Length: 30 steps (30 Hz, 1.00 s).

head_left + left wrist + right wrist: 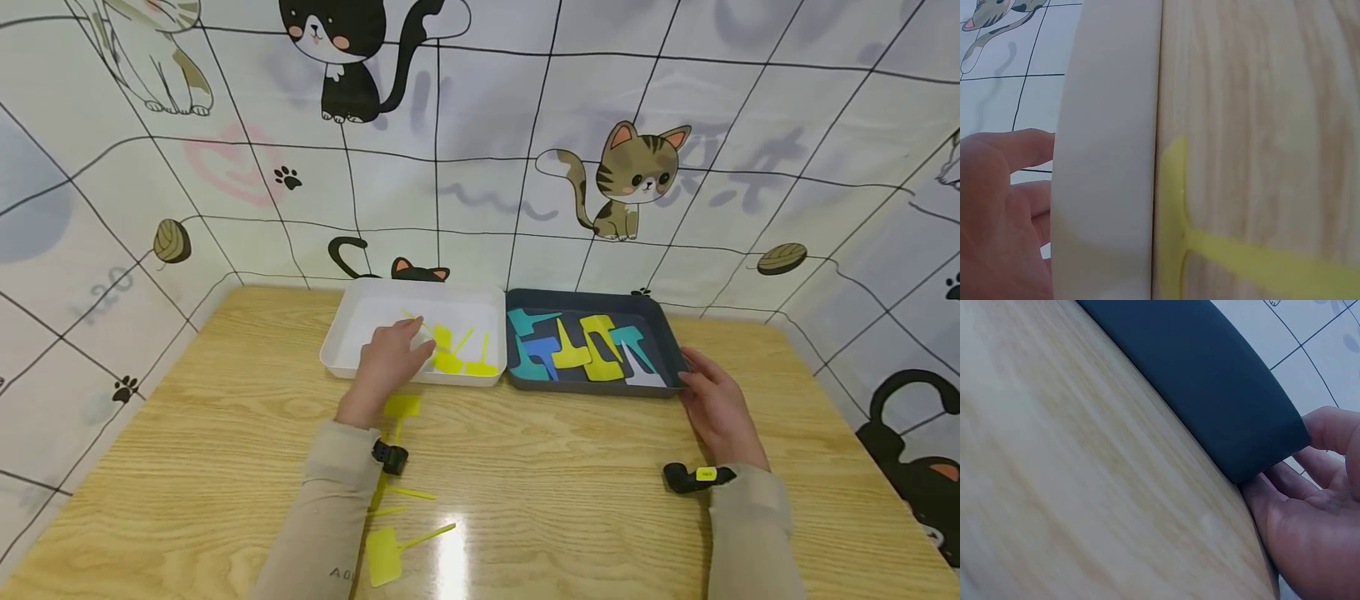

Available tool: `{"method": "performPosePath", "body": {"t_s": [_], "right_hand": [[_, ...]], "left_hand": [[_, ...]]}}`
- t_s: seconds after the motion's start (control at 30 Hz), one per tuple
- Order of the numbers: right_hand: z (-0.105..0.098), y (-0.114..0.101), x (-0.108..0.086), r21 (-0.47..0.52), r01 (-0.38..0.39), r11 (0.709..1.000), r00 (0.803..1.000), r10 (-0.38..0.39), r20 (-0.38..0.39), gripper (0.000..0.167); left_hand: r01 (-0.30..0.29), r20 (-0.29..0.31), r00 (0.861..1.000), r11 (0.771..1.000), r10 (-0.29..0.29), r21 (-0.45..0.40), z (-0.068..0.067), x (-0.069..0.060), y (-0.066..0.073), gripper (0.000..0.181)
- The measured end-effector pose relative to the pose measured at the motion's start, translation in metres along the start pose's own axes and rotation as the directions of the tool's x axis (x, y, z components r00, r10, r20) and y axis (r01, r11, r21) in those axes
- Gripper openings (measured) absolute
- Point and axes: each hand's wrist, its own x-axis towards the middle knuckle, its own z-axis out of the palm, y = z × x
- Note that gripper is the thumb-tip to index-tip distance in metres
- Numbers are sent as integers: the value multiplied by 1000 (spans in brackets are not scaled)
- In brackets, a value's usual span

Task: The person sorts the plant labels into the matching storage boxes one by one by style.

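Reach among tags (480, 368) seems the step: whether my left hand (390, 357) pinches one, I can't tell; my right hand (718, 410) grips the dark tray (600, 387); next likely needs a light touch

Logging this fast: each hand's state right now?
Left hand: over the white tray; cannot tell whether it holds anything.
Right hand: holding the dark gray tray at its right end.

Yellow tags (385, 557), white tray (367, 312), cat-print backdrop (480, 108)

A cat-printed, black-lined white backdrop (483, 100) stands behind the light wood-grained table (562, 483).
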Motion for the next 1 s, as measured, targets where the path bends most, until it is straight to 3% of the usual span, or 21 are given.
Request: {"method": "performPosePath", "body": {"t_s": [0.4, 0.8, 1.0], "right_hand": [[2, -2, -2, -19, -8, 1000, 1000, 7, -17, 55], [2, -2, -2, -42, -14, 999, 1000, 13, -25, 53], [1, -1, -2, -2, -1, 1000, 1000, 1, -8, 54]], "left_hand": [[12, 33, 999, 990, -17, 142, 4, -3, 3, 58], [22, 74, 997, 987, -34, 162, 4, -4, 5, 59], [29, 109, 993, 982, -50, 185, 5, -4, 4, 58]]}}
